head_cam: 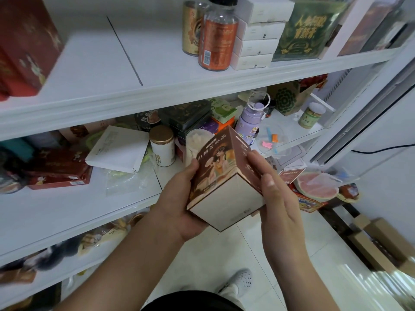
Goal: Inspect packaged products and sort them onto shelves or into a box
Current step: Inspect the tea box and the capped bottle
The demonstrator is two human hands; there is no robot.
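Between the left hand (pixel 177 209) and right hand (pixel 278 203), the box (pixel 224 198) is before the shelf (pixel 67 205).

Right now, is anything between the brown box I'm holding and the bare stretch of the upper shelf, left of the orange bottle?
Nothing visible does. The brown box, held by left hand and right hand, is below, in front of the upper shelf; its bare stretch lies between red boxes and orange bottle.
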